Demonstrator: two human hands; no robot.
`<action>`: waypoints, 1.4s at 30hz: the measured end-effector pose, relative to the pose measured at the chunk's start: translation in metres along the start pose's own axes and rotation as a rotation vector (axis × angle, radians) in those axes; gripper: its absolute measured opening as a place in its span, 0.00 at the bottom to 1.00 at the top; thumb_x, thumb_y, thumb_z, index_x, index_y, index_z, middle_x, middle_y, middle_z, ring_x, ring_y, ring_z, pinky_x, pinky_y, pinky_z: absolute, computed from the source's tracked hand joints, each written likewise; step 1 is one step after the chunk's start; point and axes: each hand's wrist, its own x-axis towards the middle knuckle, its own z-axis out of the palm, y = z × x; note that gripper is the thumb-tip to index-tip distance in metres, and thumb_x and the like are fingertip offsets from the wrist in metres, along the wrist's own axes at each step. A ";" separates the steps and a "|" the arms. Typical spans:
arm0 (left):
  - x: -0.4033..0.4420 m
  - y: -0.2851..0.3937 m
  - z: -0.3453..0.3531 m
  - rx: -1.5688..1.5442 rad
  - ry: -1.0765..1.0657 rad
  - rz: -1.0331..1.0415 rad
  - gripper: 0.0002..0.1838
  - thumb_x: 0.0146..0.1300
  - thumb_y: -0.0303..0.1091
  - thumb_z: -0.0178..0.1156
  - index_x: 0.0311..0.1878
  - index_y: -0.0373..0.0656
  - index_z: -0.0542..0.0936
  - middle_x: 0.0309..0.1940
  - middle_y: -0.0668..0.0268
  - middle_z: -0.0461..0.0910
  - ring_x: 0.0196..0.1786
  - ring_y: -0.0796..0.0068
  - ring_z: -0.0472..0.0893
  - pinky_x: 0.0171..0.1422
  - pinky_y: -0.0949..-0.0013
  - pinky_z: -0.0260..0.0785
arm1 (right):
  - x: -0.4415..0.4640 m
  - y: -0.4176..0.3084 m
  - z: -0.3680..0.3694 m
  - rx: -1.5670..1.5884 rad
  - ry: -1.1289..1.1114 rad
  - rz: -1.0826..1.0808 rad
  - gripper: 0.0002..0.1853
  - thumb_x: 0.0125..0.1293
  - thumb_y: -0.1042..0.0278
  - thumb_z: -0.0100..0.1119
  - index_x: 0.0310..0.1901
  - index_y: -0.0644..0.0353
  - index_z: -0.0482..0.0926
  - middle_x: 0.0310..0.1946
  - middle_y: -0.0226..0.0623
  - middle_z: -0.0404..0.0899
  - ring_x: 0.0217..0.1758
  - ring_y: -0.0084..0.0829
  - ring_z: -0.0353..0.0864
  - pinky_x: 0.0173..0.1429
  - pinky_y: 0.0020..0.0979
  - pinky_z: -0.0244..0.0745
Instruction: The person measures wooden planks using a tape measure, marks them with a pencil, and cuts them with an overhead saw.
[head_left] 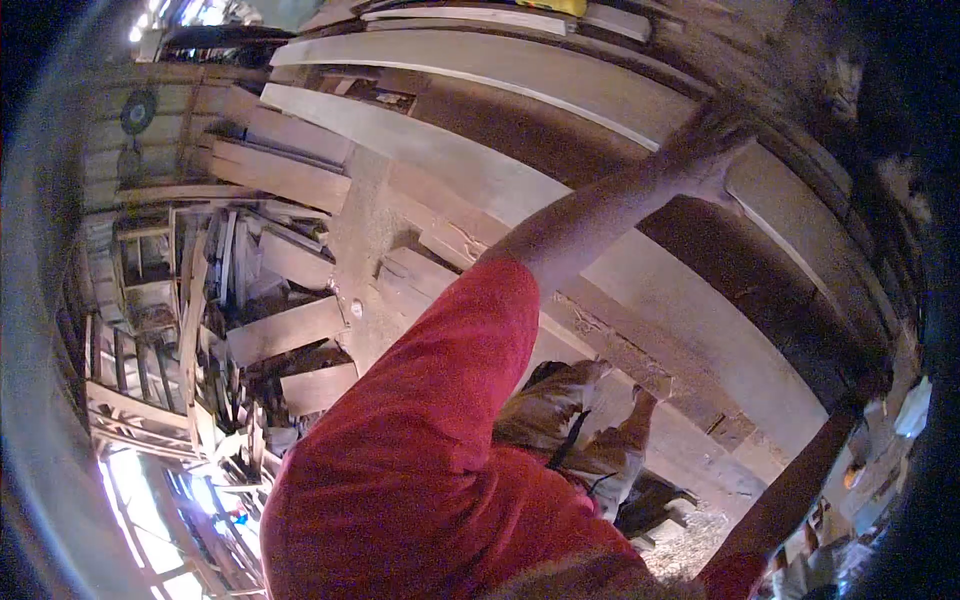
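Observation:
My left hand (715, 165) is wrapped across a long pale wooden plank (800, 215), with its thumb at the near edge. The plank curves in the lens from the upper left to the right side. My right hand (868, 385) is at the right, by the plank's lower right end; it is dark and its fingers are not clear. A second long pale board (690, 290) lies nearer my body, with a dark gap between it and the plank.
Below me are short boards (290, 330) and wood shavings (700, 535). Wooden frames and scrap (150, 300) crowd the left. A yellow object (555, 6) is at the top edge. Small, unclear items (850, 475) are at the lower right.

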 end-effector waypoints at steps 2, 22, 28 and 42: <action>-0.004 0.000 -0.003 -0.005 0.000 -0.031 0.69 0.22 0.65 0.78 0.70 0.41 0.59 0.71 0.47 0.53 0.73 0.41 0.53 0.76 0.40 0.44 | 0.005 -0.002 0.005 -0.006 0.008 -0.010 0.22 0.65 0.65 0.56 0.60 0.62 0.70 0.60 0.47 0.70 0.64 0.43 0.68 0.67 0.38 0.62; 0.035 0.011 -0.004 0.087 -0.091 0.006 0.60 0.25 0.64 0.78 0.63 0.39 0.68 0.64 0.50 0.66 0.68 0.48 0.64 0.73 0.45 0.51 | 0.034 0.046 -0.014 -0.411 0.289 -0.135 0.15 0.63 0.63 0.59 0.49 0.62 0.80 0.50 0.42 0.81 0.50 0.40 0.80 0.52 0.36 0.77; 0.044 0.011 -0.013 -0.029 -0.271 0.020 0.63 0.29 0.58 0.79 0.68 0.34 0.60 0.66 0.45 0.63 0.69 0.45 0.63 0.73 0.49 0.56 | 0.020 -0.002 -0.041 0.187 0.261 -0.026 0.21 0.60 0.67 0.60 0.56 0.60 0.78 0.54 0.43 0.80 0.50 0.39 0.83 0.50 0.36 0.78; 0.038 0.005 -0.003 -0.073 -0.304 -0.135 0.60 0.29 0.58 0.80 0.65 0.36 0.65 0.65 0.48 0.66 0.69 0.49 0.64 0.74 0.51 0.54 | 0.003 0.065 -0.125 -0.596 -0.261 -0.105 0.15 0.69 0.64 0.51 0.54 0.50 0.80 0.47 0.45 0.79 0.54 0.44 0.76 0.62 0.40 0.69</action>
